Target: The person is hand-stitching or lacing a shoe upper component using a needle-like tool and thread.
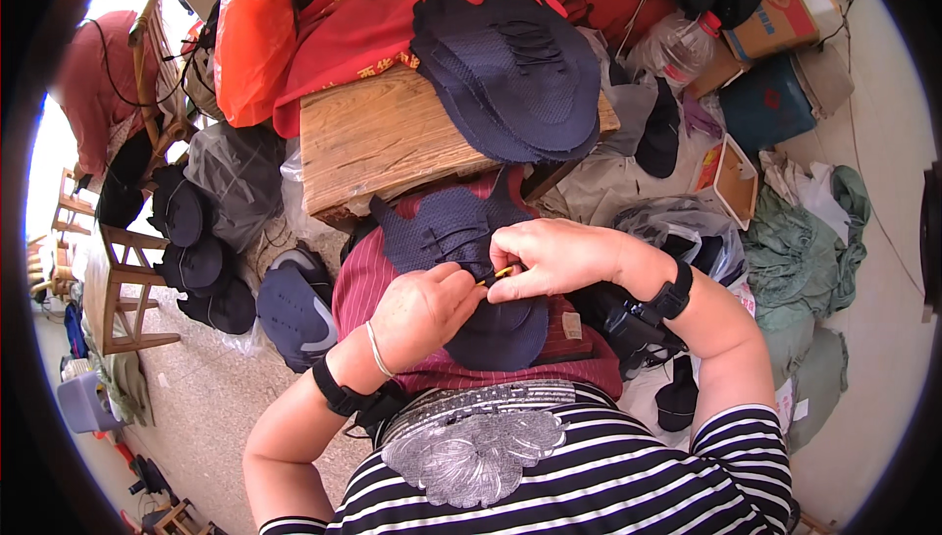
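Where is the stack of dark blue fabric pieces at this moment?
The stack lies at the upper centre of the head view, on the wooden table, partly over the red cloth behind it.

Wooden bench (378,143) close ahead of lap, stacked dark uppers (515,74) covering its right half, left half bare

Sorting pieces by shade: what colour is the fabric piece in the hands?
Dark navy blue fabric piece, with black lacing, shown in the head view.

Bright daylight, soft shadows (fisheye-bent edges)
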